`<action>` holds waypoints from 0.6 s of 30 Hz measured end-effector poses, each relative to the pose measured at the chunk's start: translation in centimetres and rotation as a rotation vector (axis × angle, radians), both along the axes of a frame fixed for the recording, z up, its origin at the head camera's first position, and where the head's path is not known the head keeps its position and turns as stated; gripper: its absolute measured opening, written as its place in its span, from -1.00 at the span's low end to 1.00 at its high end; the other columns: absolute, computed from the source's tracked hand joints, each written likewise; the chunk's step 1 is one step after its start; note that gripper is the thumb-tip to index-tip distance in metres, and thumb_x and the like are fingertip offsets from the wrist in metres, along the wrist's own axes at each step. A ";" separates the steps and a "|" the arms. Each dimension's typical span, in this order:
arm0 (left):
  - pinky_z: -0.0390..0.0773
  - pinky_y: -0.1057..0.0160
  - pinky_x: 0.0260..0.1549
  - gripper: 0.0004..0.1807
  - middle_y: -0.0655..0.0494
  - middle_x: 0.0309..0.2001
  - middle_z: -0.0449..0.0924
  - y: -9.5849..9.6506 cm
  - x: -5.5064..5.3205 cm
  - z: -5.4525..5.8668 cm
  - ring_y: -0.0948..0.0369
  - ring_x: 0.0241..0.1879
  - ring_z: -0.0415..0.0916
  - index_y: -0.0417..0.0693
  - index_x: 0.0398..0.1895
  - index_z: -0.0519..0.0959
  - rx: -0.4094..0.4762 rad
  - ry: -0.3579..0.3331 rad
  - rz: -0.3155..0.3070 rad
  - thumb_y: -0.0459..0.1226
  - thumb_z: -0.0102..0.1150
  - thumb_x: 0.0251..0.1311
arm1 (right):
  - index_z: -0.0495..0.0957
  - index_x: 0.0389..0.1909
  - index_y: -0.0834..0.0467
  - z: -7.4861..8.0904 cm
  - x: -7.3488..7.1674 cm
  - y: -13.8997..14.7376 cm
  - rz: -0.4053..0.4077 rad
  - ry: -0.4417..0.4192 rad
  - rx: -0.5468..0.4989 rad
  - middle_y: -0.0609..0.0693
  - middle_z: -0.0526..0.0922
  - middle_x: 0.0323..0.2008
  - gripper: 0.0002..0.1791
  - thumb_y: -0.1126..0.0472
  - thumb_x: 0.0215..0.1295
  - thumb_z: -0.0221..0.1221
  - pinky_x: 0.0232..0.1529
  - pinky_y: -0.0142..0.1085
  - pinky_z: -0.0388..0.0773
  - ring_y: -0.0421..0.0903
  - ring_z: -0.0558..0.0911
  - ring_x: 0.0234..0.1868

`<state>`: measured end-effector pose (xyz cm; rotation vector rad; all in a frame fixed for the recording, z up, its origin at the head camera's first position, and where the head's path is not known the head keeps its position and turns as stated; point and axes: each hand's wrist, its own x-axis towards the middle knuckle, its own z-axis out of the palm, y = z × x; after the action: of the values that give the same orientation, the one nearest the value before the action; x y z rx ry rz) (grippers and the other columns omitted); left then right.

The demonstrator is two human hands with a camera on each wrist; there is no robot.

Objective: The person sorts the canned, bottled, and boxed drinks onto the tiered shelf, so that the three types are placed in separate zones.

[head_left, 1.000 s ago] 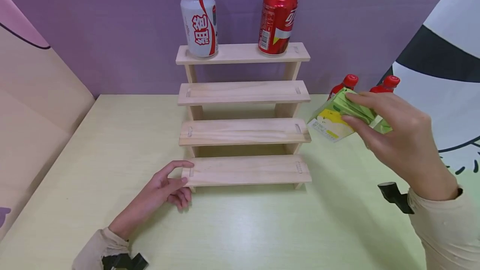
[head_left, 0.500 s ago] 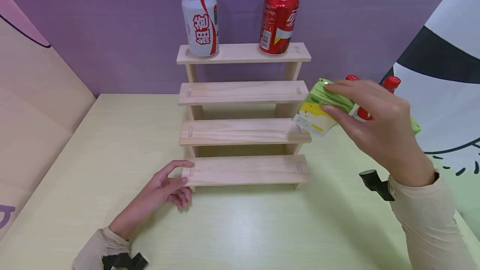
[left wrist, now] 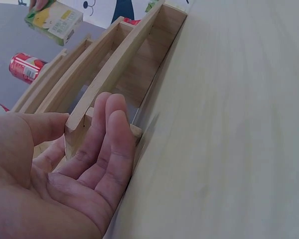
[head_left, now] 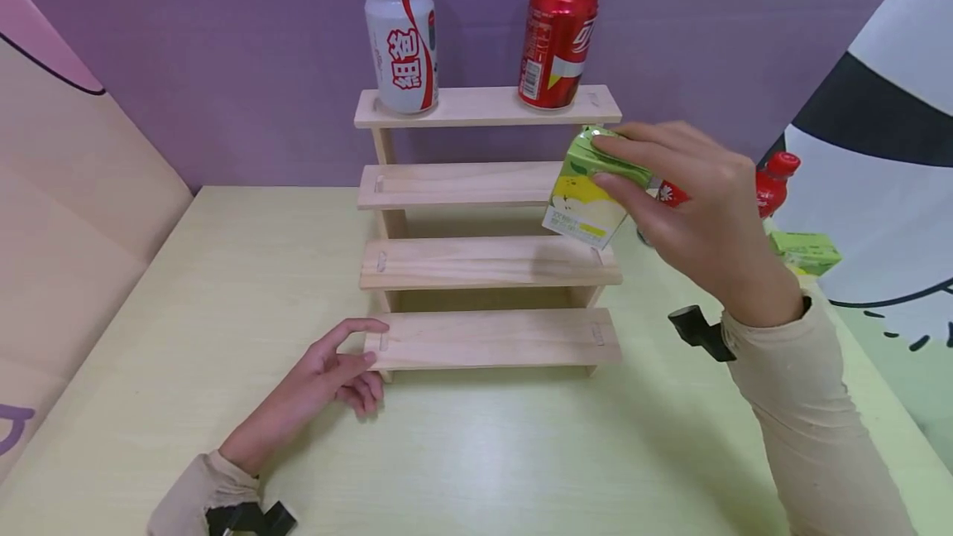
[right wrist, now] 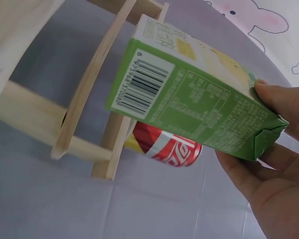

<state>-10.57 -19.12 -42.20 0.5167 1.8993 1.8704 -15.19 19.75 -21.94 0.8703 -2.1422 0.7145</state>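
currently pinching a green carton in the right hand, tilted aloft by the right end of the wooden rack; gripping its lowest left corner with the left hand, below a white can and red can on its top.

Wooden stand, four steps, on a pale table against a purple wall. Top step: white can at left, red can toward right, both upright. Left hand grips the left end of the lowest step. Right hand pinches a green-and-yellow juice box, tilted, covering the stand's right side; contact with a step unclear. Beyond that hand: a red-capped bottle, a second bottle mostly hidden, and a green carton.
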 end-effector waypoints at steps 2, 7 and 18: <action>0.70 0.00 -0.42 -0.55 -0.43 -0.36 0.60 0.0 0.0 0.0 -0.03 -0.46 0.64 -0.02 0.42 0.19 -0.001 0.002 0.001 -0.25 -0.07 0.54 | 0.70 0.00 0.26 0.1 -0.3 -0.5 0.017 -0.002 -0.006 0.17 0.72 -0.03 -0.54 0.48 0.00 0.46 0.02 -0.63 0.40 0.10 0.64 -0.01; 0.70 0.01 -0.43 -0.55 -0.42 -0.37 0.61 -0.1 0.0 -0.1 0.00 -0.46 0.64 -0.04 0.42 0.18 0.008 0.008 -0.004 -0.26 -0.08 0.55 | 0.70 0.00 0.25 0.5 -1.4 -1.8 0.060 0.018 0.006 0.13 0.73 -0.05 -0.60 0.42 0.07 0.44 0.07 -0.53 0.46 0.03 0.65 -0.01; 0.70 0.02 -0.43 -0.55 -0.40 -0.36 0.61 -0.1 0.0 0.0 0.00 -0.45 0.63 -0.02 0.41 0.19 0.005 0.002 -0.001 -0.26 -0.06 0.54 | 0.69 0.03 0.23 1.2 -3.9 -4.9 0.134 0.003 0.033 0.11 0.73 -0.03 -0.65 0.33 0.19 0.39 0.06 -0.10 0.57 -0.01 0.65 0.04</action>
<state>-10.62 -19.22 -42.24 0.5208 1.8957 1.8745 -19.04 14.89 -20.74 1.0394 -2.1129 0.7457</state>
